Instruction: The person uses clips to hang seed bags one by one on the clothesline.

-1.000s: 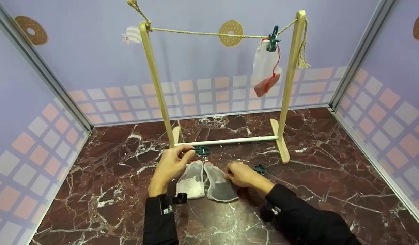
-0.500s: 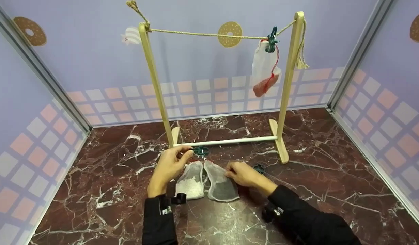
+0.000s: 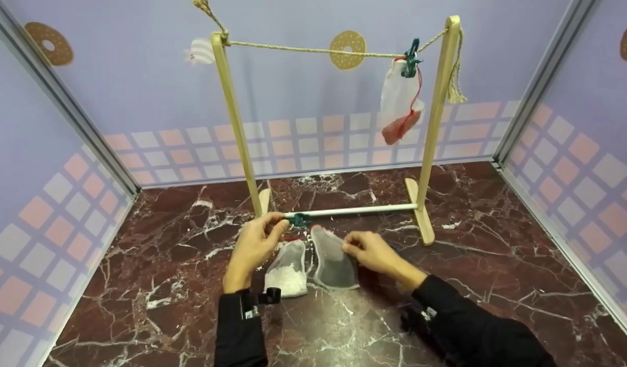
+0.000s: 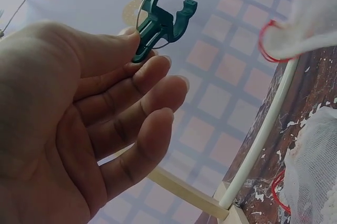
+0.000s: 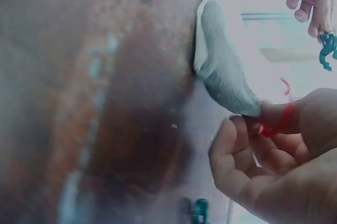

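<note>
In the head view my left hand (image 3: 255, 243) pinches a dark green plastic clip (image 3: 299, 220) between thumb and index finger. The left wrist view shows the clip's curved jaws pointing away from the palm, the other fingers loosely bent. My right hand (image 3: 373, 251) pinches the upper edge of a grey-looking mesh drawstring bag (image 3: 336, 265), its top raised off the table. A red cord (image 5: 279, 121) runs by those fingers in the right wrist view. Left of it lies a second mesh bag (image 3: 288, 275) with white grains inside.
A wooden stand (image 3: 232, 117) carries a rope line (image 3: 293, 49) behind the hands. From its right end hangs a mesh bag (image 3: 397, 94) with pink contents, held by a green clip (image 3: 410, 61). Another green clip (image 5: 200, 211) lies on the marble-patterned table (image 3: 155, 285).
My right hand has moved slightly up and right, lifting the top of the grey-looking bag away from the white-grain bag. The left hand with the clip has risen a little.
</note>
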Demonstrator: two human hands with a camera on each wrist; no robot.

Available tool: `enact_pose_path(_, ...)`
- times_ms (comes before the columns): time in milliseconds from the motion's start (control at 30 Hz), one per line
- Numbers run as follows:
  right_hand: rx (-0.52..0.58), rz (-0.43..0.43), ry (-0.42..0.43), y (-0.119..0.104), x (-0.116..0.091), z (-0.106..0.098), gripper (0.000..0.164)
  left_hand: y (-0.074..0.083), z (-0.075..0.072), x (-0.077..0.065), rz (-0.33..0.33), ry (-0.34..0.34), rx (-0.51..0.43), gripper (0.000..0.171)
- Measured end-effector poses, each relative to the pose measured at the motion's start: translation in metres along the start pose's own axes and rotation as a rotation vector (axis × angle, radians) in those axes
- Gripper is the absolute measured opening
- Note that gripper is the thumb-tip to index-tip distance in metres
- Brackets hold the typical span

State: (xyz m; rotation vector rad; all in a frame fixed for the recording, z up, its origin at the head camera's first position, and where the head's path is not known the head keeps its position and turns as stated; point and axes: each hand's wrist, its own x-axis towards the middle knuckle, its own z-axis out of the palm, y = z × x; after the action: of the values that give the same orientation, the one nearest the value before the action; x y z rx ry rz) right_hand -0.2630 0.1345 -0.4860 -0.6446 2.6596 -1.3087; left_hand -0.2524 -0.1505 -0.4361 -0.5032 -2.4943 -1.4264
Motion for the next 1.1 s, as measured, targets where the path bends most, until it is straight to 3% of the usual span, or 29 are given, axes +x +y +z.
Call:
enact_pose_path(267, 0.111, -0.077, 0.181, -0.014, 0.007, -0.022, 0.012, 0.006, 0.007, 0.003, 0.089, 0.167, -0.062, 0.018)
enact_pose_path(467, 0.222, -0.094, 0.338, -0.017, 0.013, -0.033, 0.014, 0.02, 0.019, 0.007, 0.151, 0.229, -0.103, 0.023)
enact_pose_path(567, 0.267, -0.15, 0.437, -0.022, 0.018, -0.038, 0.013, 0.025, 0.025, 0.012, 0.175, 0.219, -0.086, 0.024)
enact_pose_path(700, 0.292, -0.226, 0.522, -0.047, 0.018, -0.053, 0.012, 0.031, 0.026, 0.025, 0.216, 0.192, -0.076, 0.024)
enact_pose_path(900, 0.279, -0.3, 0.638, -0.083, 0.018, -0.075, 0.012, 0.049, 0.011, 0.056, 0.206, 0.134, -0.123, 0.027)
enact_pose_path(1000, 0.305, -0.301, 0.652, -0.093, 0.022, -0.086, 0.012, 0.065, 0.001, 0.074, 0.173, 0.082, -0.158, 0.027)
enact_pose_path(1100, 0.366, -0.308, 0.654, -0.104, 0.028, -0.095, 0.011, 0.084, -0.009, 0.092, 0.181, 0.061, -0.132, 0.027)
